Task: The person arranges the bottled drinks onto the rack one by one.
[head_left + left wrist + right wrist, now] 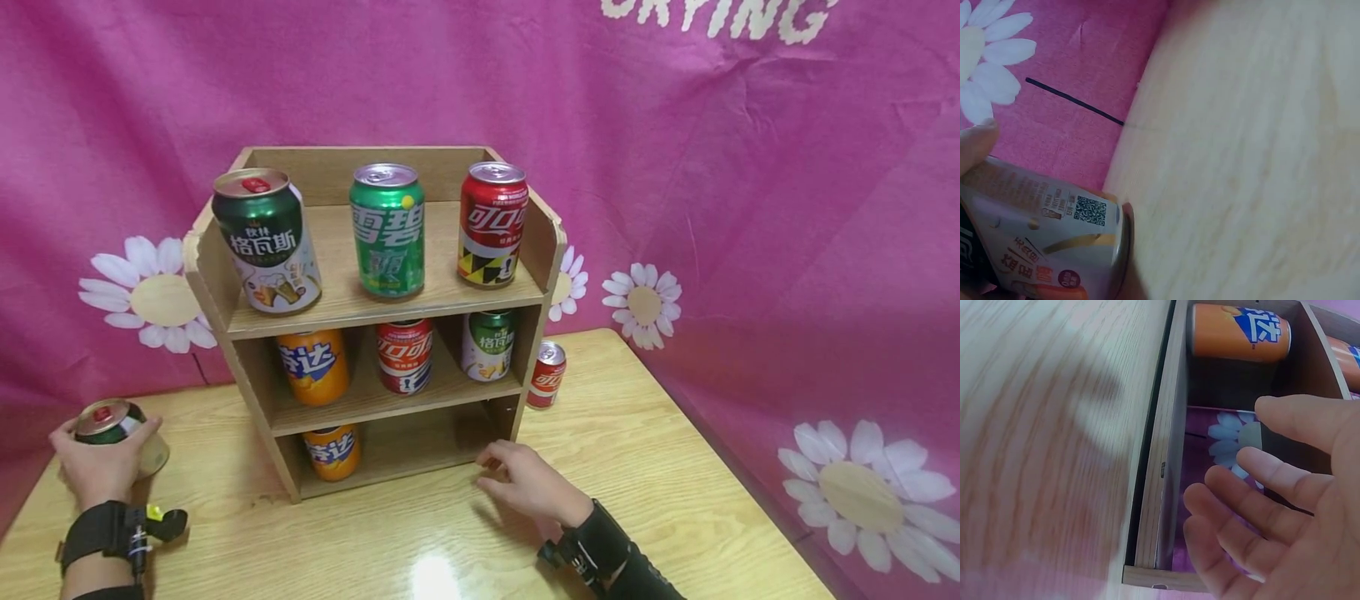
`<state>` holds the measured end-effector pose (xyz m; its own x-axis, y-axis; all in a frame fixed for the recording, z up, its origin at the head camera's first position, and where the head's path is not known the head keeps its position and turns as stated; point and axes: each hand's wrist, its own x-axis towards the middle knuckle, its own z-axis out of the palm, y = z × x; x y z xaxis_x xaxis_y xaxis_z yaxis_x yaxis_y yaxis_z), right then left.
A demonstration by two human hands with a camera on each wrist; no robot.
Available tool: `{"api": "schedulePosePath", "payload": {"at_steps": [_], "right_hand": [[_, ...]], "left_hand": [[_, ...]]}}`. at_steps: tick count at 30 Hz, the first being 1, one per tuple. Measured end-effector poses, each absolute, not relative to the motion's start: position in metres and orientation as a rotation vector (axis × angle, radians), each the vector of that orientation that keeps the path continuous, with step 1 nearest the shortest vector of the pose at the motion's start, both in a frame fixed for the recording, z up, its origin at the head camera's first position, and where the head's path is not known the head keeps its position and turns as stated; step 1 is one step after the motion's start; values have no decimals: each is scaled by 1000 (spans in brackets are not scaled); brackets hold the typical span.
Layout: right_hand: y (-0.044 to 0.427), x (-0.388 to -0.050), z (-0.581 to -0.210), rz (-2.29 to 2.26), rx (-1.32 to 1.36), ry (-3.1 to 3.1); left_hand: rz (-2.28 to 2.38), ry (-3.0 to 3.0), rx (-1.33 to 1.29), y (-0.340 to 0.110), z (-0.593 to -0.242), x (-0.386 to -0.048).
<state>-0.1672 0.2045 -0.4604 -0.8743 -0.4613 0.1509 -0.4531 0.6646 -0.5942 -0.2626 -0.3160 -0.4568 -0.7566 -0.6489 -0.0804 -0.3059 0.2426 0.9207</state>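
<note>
At the table's left side my left hand (105,462) grips a green-and-white kvass can (153,450) from above. The left wrist view shows the can's (1047,231) printed side, with a thumb or finger at its edge. My right hand (528,483) is by the lower right corner of the wooden shelf (390,407), fingers loosely bent and holding nothing. In the right wrist view that hand (1272,506) lies before the bottom compartment, apart from the orange Fanta can (1238,331) at its far end.
The top tier bears a kvass can (270,250), a green Sprite can (388,242) and a red Coke can (491,233). An orange can (315,367), a Coke can (405,358) and a kvass can (487,346) fill the middle. Another Coke can (547,375) stands right of the shelf.
</note>
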Motion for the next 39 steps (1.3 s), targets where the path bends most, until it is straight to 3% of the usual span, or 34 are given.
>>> {"api": "schedulePosePath", "payload": {"at_steps": [15, 25, 39], "right_hand": [[203, -168, -458, -1021, -850, 2825], [205, -170, -459, -1039, -974, 2846], [208, -169, -451, -1087, -797, 2784]], "left_hand": [[-1494, -2270, 784, -303, -446, -251], [-1503, -2194, 566, -254, -396, -230], [-1579, -2020, 207, -210, -348, -175]]}}
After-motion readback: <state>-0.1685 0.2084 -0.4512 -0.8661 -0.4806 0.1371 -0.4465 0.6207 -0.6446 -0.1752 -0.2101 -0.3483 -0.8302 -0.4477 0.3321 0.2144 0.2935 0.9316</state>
